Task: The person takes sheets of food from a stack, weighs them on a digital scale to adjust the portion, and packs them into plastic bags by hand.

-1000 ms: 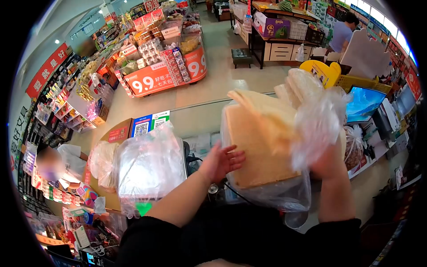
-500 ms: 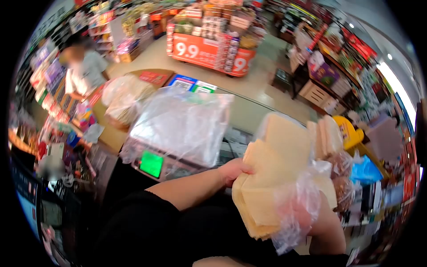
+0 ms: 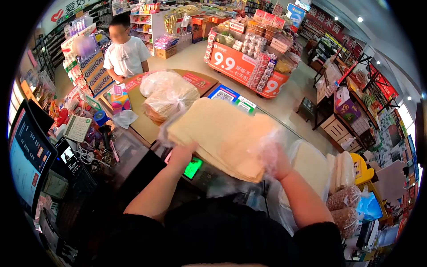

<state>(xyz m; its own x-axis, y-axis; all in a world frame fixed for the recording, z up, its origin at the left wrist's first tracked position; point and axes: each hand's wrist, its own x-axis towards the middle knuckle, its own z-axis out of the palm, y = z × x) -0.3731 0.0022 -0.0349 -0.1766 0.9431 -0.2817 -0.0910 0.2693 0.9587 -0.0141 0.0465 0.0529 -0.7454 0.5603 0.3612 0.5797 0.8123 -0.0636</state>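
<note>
- Head view, biggest first: counter (image 3: 147, 126) ran across the middle, tan panel at its left end.
- Promo stand (image 3: 235, 73), orange-red with "9.9" on it, stood on the floor beyond the counter, well apart from the hands.
- Person in white T-shirt (image 3: 128, 57) stood across the counter, upper left.
- Monitor (image 3: 29, 155) was upright at the far left, screen lit.
- Stack of tan sheets (image 3: 213, 131) was off the counter, held up between both hands in front of the torso — slightly blurred, clear plastic (image 3: 269, 139) bunched at its right end.
- Second stack of sheets (image 3: 311, 165) lay right of the held one, apart from it, in clear plastic.
- Clear bag with tan contents (image 3: 171, 99) sat on the counter just beyond the held stack's left end.
- Two bags of reddish-brown pieces (image 3: 344, 198) were right of the second stack.
- Left hand (image 3: 181, 156) was clamped on the near left edge; fingers underneath hidden, spacing can't tell.
- Right hand (image 3: 277, 162) was clamped on the right end, plastic over it — blurred, so finger spacing can't tell.
- Calculator (image 3: 78, 128) was between monitor and counter panel.
- Blue QR card (image 3: 222, 95) stuck out behind the held stack.
- Green display (image 3: 192, 168) glowed just beside the left hand.
</note>
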